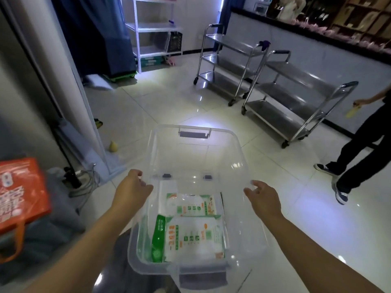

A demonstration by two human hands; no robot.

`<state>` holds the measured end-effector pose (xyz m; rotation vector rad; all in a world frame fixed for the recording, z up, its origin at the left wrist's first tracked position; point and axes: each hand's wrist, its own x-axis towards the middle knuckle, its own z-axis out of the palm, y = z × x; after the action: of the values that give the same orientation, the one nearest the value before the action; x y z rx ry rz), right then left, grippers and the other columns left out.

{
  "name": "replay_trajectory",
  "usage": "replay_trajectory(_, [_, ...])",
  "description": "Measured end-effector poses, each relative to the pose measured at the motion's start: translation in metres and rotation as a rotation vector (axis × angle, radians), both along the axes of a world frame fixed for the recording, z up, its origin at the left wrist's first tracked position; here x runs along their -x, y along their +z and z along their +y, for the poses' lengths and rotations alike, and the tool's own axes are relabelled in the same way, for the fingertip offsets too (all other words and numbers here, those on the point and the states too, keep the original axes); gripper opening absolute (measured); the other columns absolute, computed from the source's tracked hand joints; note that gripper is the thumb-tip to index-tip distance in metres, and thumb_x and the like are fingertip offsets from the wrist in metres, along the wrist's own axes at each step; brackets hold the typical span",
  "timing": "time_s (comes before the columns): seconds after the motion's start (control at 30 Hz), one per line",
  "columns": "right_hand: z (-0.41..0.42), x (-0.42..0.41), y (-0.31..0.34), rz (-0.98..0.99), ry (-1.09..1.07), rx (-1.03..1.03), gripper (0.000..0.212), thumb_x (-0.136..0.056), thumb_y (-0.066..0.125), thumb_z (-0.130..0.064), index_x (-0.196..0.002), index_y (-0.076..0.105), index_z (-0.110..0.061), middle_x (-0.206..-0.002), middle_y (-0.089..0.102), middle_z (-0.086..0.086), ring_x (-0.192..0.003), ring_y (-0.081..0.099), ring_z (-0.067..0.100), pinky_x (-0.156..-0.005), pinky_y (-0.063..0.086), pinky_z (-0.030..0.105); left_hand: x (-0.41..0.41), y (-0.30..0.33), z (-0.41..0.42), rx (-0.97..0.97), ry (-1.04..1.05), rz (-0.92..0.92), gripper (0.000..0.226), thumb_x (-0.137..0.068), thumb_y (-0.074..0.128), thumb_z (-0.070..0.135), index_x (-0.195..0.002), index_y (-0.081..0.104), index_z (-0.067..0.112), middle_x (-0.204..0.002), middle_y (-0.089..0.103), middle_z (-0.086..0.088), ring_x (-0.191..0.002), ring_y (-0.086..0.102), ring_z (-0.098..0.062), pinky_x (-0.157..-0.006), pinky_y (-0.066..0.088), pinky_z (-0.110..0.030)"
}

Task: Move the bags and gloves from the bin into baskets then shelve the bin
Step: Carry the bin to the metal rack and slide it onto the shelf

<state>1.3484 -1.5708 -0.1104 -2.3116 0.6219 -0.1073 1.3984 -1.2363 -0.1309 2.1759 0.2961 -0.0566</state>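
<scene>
Both hands grip the clear bin [194,157] — left hand [132,190] at nine o'clock, right hand [263,196] at three — packets [190,235] inside.

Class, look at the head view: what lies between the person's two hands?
The clear bin, with green-and-white packets inside, lies between the left hand and right hand in the head view.

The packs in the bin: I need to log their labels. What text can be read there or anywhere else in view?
Front pack: large green characters, "一次性手套".
Rear pack: green print, too small to read.
Orange bag: large white characters, too blurred to read.
Bin, carts, shelf: no text visible.
</scene>
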Motion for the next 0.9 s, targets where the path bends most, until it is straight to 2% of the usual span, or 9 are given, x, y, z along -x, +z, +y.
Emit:
replay_trajectory(0.17, [-0.024,-0.12,-0.002,0.004,-0.008,-0.001,0.038,-0.084,0.064,-0.03,-0.12,0.06,-0.017,-0.075,0.058,-0.005,-0.075,0.059,0.016,-0.071,0.046,0.03,-0.119,-0.001,-0.025,-0.027,-0.009,0.049,0.046,-0.08,0.066,0.019,-0.121,0.049,0.007,-0.074,0.053,0.006,-0.062,0.047,-0.005,-0.048,0.028,-0.019])
replay_trajectory(0.27, [-0.045,-0.206,-0.016,0.017,0.014,0.02,0.038,-0.083,0.064,-0.03,-0.119,0.061,-0.017,-0.077,0.06,-0.003,-0.074,0.058,0.015,-0.069,0.042,0.028,-0.198,-0.011,-0.043,-0.036,-0.02,0.098,0.041,-0.08,0.066,0.019,-0.116,0.05,0.006,-0.073,0.053,0.006,-0.062,0.049,-0.007,-0.048,0.034,-0.022])
replay_trajectory(0.47, [-0.08,-0.401,-0.031,0.004,0.06,-0.017,0.038,-0.083,0.065,-0.026,-0.118,0.062,-0.014,-0.079,0.062,0.001,-0.079,0.061,0.023,-0.078,0.049,0.035,-0.371,-0.022,-0.078,-0.044,0.025,0.162,0.039,-0.079,0.067,0.019,-0.112,0.053,0.003,-0.082,0.06,-0.006,-0.071,0.059,-0.022,-0.061,0.052,-0.032])
replay_trajectory(0.53, [-0.087,-0.467,-0.025,-0.004,0.091,-0.027,0.038,-0.084,0.066,-0.025,-0.12,0.061,-0.013,-0.079,0.061,0.003,-0.078,0.062,0.024,-0.078,0.048,0.034,-0.424,-0.019,-0.085,-0.024,0.064,0.176,0.036,-0.078,0.068,0.019,-0.107,0.054,0.003,-0.084,0.06,-0.008,-0.073,0.058,-0.023,-0.065,0.052,-0.033])
replay_trajectory(0.67, [-0.089,-0.589,-0.013,-0.003,0.171,0.005,0.039,-0.085,0.065,-0.026,-0.121,0.06,-0.013,-0.082,0.062,0.003,-0.081,0.062,0.023,-0.08,0.049,0.035,-0.514,-0.01,-0.089,0.008,0.154,0.179,0.028,-0.079,0.068,0.017,-0.097,0.049,0.009,-0.076,0.053,0.001,-0.069,0.052,-0.016,-0.063,0.046,-0.028])
replay_trajectory(0.8, [-0.076,-0.715,-0.02,0.036,0.215,0.056,0.036,-0.084,0.062,-0.027,-0.117,0.062,-0.013,-0.077,0.06,0.001,-0.073,0.058,0.019,-0.067,0.044,0.027,-0.609,-0.016,-0.081,0.027,0.233,0.128,0.021,-0.079,0.066,0.013,-0.09,0.048,0.011,-0.072,0.052,0.003,-0.066,0.05,-0.014,-0.054,0.038,-0.024])
replay_trajectory(0.9, [-0.063,-0.805,-0.031,0.057,0.211,0.093,0.033,-0.082,0.06,-0.027,-0.112,0.064,-0.014,-0.068,0.057,-0.005,-0.065,0.053,0.015,-0.057,0.036,0.023,-0.695,-0.026,-0.067,0.022,0.236,0.108,0.02,-0.078,0.065,0.013,-0.073,0.047,0.016,-0.07,0.053,0.0,-0.067,0.051,-0.02,-0.053,0.035,-0.023])
